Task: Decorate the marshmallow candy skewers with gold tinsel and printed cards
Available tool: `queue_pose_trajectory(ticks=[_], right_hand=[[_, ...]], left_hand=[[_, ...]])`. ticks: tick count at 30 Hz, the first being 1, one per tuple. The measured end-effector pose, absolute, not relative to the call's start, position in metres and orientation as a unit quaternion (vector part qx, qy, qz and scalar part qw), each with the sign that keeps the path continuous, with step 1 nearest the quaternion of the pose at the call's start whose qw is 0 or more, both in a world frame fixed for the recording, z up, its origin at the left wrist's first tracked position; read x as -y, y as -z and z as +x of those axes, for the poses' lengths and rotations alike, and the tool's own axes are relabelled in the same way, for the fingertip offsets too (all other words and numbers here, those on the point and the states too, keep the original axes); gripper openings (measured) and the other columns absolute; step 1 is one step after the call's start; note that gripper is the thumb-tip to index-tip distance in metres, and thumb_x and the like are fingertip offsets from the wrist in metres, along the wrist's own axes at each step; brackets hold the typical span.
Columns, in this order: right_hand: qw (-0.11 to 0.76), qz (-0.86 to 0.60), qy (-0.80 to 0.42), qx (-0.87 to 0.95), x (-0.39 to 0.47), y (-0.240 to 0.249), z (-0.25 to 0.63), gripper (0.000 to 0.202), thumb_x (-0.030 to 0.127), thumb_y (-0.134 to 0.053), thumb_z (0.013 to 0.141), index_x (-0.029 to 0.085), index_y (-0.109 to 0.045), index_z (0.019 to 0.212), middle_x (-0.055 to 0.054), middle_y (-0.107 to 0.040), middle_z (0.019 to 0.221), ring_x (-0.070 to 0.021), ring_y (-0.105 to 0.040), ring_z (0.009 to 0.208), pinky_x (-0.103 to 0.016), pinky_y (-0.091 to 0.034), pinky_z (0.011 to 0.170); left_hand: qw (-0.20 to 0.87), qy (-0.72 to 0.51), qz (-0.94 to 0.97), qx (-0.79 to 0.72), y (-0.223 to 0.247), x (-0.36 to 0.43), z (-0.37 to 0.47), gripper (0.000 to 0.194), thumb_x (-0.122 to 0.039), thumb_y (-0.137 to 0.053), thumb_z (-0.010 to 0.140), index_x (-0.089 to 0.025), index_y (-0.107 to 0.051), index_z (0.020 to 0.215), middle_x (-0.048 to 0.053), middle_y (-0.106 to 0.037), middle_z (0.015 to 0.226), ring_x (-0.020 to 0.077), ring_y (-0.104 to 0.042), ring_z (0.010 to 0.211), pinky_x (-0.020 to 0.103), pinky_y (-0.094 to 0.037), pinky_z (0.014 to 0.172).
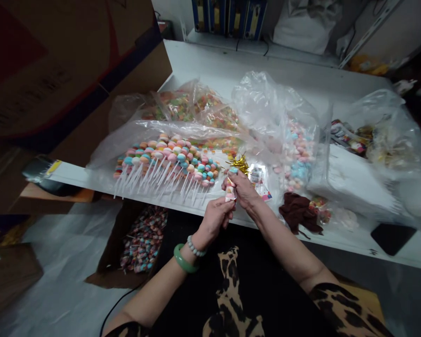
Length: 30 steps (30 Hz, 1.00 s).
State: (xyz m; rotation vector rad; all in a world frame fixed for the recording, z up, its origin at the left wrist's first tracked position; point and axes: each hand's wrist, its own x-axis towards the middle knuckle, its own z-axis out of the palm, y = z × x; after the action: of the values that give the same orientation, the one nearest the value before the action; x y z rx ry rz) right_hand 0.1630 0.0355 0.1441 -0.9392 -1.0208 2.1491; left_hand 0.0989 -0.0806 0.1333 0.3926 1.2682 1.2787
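Between my two hands, over the table's front edge, is a small candy lollipop (230, 188) with pastel pieces. My left hand (217, 213) pinches its lower end, while my right hand (241, 187) closes round its upper part. Just beyond my right hand sits a bunch of gold twist ties (240, 164). A printed plastic packet (260, 180) lies to the right of it. On the left, many pastel candy lollipops (171, 157) are piled with their white sticks toward me.
Clear bags of colourful gummies (199, 105) and pastel candies (300, 154) lie behind. At right are white plastic bags (358, 180), a brown cloth (300, 210) and a black phone-like slab (393, 236). A carton (107, 262) of wrapped candies stands below; a large box (133, 70) rises at left.
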Motion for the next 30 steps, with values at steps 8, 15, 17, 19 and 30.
queue_pose_trajectory(ticks=[8,15,17,19,30], right_hand=[[0.284,-0.379,-0.706,0.527,-0.008,-0.132,0.175,0.022,0.038,-0.068,0.075,0.023,-0.065,0.091,0.003,-0.064,0.078,-0.012,-0.056,0.067,-0.024,-0.045,0.063],[0.272,-0.399,-0.546,0.684,-0.001,-0.133,0.183,0.011,0.029,-0.057,0.081,0.025,-0.066,0.077,0.002,-0.058,0.067,-0.0149,-0.053,0.065,-0.026,-0.039,0.061],[0.294,-0.408,-0.501,0.704,-0.005,-0.136,0.186,0.013,0.029,-0.056,0.082,0.024,-0.065,0.074,0.001,-0.059,0.069,-0.015,-0.053,0.068,-0.027,-0.04,0.066],[0.296,-0.408,-0.539,0.675,-0.008,-0.136,0.187,0.015,0.031,-0.054,0.083,0.023,-0.062,0.073,0.002,-0.057,0.066,-0.0137,-0.053,0.063,-0.026,-0.04,0.063],[0.219,-0.327,-0.798,0.456,0.002,-0.132,0.192,0.027,0.03,-0.067,0.072,0.017,-0.065,0.096,0.0,-0.068,0.07,-0.0093,-0.054,0.053,-0.024,-0.043,0.055]], left_hand=[[0.595,-0.641,0.071,-0.48,-0.123,0.062,0.082,0.034,-0.042,-0.078,0.065,-0.015,-0.064,0.081,0.0,-0.061,0.067,0.0074,-0.052,0.05,0.022,-0.039,0.05],[0.635,-0.548,0.197,-0.508,-0.116,0.074,0.077,0.033,-0.045,-0.073,0.07,-0.014,-0.063,0.067,0.003,-0.061,0.055,0.0116,-0.054,0.05,0.025,-0.038,0.054],[0.646,-0.494,0.224,-0.537,-0.119,0.078,0.068,0.032,-0.043,-0.078,0.066,-0.013,-0.066,0.069,0.004,-0.064,0.059,0.0112,-0.054,0.05,0.024,-0.038,0.053],[0.649,-0.496,0.192,-0.544,-0.123,0.081,0.06,0.034,-0.04,-0.082,0.063,-0.014,-0.068,0.08,0.005,-0.068,0.071,0.0126,-0.06,0.056,0.024,-0.041,0.054],[0.564,-0.744,-0.036,-0.357,-0.132,0.067,0.052,0.019,-0.025,-0.077,0.075,-0.012,-0.067,0.084,0.006,-0.07,0.083,0.0152,-0.066,0.075,0.029,-0.053,0.076]])
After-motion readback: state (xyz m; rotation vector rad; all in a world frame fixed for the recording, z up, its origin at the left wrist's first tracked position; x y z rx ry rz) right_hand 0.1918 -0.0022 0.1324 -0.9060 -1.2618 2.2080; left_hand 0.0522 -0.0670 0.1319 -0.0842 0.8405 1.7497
